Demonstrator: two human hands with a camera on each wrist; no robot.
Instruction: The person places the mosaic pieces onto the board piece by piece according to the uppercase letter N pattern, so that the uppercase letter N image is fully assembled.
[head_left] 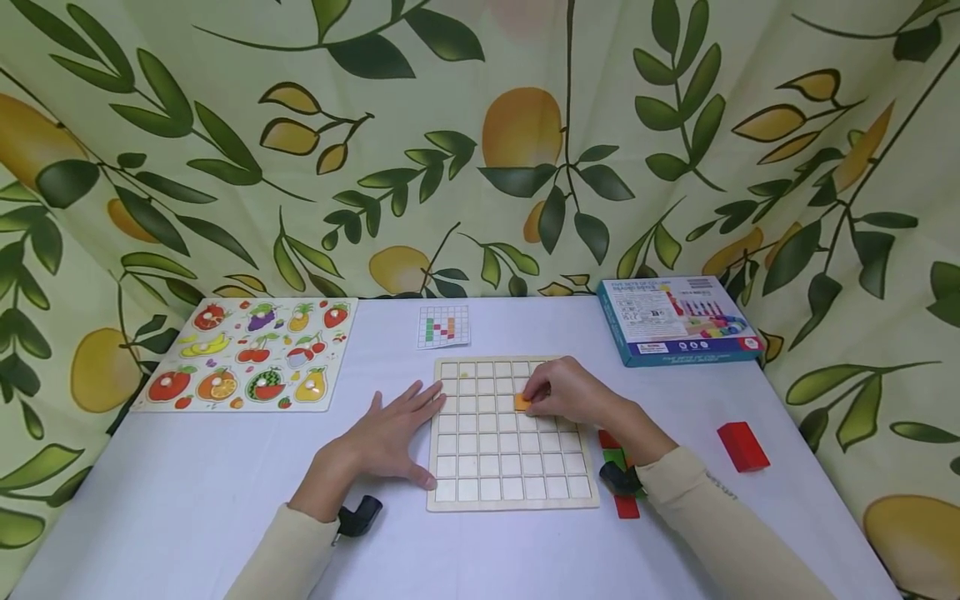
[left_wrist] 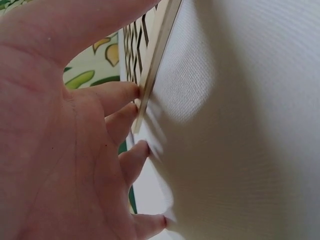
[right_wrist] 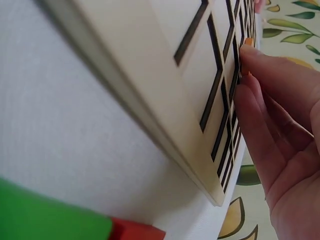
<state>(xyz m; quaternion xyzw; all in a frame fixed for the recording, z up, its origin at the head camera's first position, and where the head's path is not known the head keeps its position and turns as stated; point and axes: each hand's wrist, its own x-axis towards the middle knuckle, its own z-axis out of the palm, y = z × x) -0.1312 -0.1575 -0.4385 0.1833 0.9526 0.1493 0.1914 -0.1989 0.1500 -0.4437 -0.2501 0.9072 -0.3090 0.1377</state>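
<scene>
Midway between the counter's (head_left: 225, 475) side edges, the right hand (head_left: 567, 393) pinches a partly hidden orange tile (head_left: 521, 403) at the board (head_left: 511, 443) the spread left hand (head_left: 392, 435) touches, while the right wrist (head_left: 654, 442) partly obscures coloured tiles (head_left: 627, 507).

The white table (head_left: 225, 483) bears a grid board (head_left: 487, 443), fruit puzzle (head_left: 251, 357), pattern card (head_left: 443, 321), blue box (head_left: 678, 323) and coloured blocks (head_left: 742, 447).

On the white-clothed table (head_left: 187, 517), a small white paper pattern card (head_left: 444, 327) lies behind the square pale wooden grid board (head_left: 517, 504), between a rectangular white fruit puzzle board (head_left: 251, 357) on the left and a flat blue cardboard box (head_left: 678, 321) on the right. Red and green flat tiles (head_left: 627, 507) lie just right of the grid board; a red rectangular block (head_left: 742, 447) lies farther right.
</scene>
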